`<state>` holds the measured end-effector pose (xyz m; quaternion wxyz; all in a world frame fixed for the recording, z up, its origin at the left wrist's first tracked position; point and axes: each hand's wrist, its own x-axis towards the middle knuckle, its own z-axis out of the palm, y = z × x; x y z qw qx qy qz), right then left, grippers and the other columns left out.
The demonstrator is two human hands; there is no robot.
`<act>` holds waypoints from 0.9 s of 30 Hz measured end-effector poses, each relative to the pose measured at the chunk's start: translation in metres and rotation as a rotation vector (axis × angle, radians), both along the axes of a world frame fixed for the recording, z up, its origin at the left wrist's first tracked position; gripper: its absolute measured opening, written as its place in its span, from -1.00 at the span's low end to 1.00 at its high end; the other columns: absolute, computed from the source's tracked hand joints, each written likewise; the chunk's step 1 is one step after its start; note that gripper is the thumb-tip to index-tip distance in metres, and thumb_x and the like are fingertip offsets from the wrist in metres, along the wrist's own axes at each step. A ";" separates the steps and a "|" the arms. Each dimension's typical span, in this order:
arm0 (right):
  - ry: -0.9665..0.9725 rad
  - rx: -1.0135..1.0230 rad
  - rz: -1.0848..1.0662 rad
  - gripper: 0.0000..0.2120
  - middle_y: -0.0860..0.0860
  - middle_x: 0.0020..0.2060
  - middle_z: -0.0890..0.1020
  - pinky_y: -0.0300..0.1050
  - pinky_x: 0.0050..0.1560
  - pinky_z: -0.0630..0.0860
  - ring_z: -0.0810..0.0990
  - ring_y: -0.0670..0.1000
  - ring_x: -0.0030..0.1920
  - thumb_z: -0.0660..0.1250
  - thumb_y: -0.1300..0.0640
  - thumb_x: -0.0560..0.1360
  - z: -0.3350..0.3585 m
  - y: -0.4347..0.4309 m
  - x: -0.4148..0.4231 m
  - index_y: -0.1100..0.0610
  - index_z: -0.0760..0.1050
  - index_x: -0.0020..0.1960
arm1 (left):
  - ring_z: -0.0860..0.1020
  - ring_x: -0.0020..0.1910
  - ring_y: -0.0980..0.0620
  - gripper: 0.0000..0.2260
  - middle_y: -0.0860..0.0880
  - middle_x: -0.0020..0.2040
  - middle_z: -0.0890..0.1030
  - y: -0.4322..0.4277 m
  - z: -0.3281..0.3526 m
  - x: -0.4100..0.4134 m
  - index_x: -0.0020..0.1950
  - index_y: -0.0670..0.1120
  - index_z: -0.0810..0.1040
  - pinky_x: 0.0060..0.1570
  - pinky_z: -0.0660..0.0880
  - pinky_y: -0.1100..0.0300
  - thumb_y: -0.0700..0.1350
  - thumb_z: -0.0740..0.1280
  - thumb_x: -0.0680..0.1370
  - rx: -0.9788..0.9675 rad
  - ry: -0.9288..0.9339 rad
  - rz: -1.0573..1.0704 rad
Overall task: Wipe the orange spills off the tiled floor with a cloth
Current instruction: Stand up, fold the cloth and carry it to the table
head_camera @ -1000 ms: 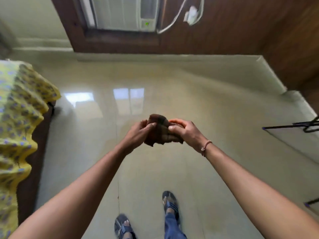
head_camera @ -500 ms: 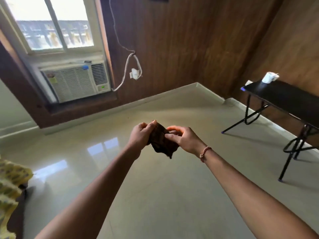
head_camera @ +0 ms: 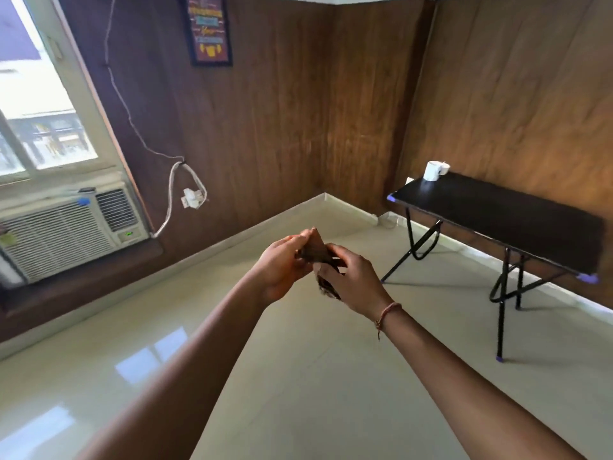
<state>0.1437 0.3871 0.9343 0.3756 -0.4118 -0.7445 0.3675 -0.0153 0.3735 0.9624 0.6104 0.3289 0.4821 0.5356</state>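
Observation:
A small dark brown cloth (head_camera: 315, 252) is bunched between both hands, held up in front of me over the glossy cream tiled floor (head_camera: 331, 376). My left hand (head_camera: 282, 267) pinches its upper left part. My right hand (head_camera: 351, 280), with a thread band at the wrist, grips its lower right part, which hangs partly hidden behind the fingers. No orange spill shows on the floor in this view.
A black folding table (head_camera: 497, 217) with a white cup (head_camera: 434, 170) stands by the right wall. A window air conditioner (head_camera: 66, 230) and a dangling cable with a plug (head_camera: 192, 197) are at the left wall. Wood panelling and a framed poster (head_camera: 209, 28) lie ahead.
My view has lifted from the floor and my feet toward the room's far corner and turned right. Both hands kept hold of the cloth and have refolded it into a tighter bunch.

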 end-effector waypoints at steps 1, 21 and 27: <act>0.056 -0.036 -0.024 -0.79 0.00 -0.15 0.67 0.02 -0.05 0.60 0.63 0.01 -0.10 0.26 -0.05 0.52 0.001 0.013 0.012 0.04 0.57 0.02 | 0.61 -0.03 -0.08 -0.77 -0.17 0.02 0.62 0.011 0.002 0.011 0.11 -0.15 0.57 0.08 0.54 0.08 -0.02 0.25 0.63 0.003 -0.026 -0.019; 0.287 -0.442 -0.407 -0.82 0.07 0.00 0.66 -0.02 0.00 0.61 0.64 0.02 -0.02 0.35 0.14 0.49 -0.047 0.300 0.138 0.07 0.52 0.09 | 0.61 -0.11 0.02 -0.80 -0.01 -0.08 0.64 0.320 -0.060 0.149 0.06 -0.07 0.54 -0.09 0.56 0.11 0.00 0.39 0.53 0.132 0.678 0.005; 0.287 -0.333 -0.675 -0.69 0.00 -0.03 0.65 -0.16 0.00 0.56 0.63 0.00 0.01 0.39 0.19 0.46 -0.039 0.411 0.194 0.06 0.45 0.17 | 0.61 0.00 -0.07 -0.66 -0.08 0.05 0.63 0.461 -0.060 0.208 0.14 -0.04 0.32 0.11 0.54 -0.05 -0.09 0.44 0.51 0.109 0.541 -0.233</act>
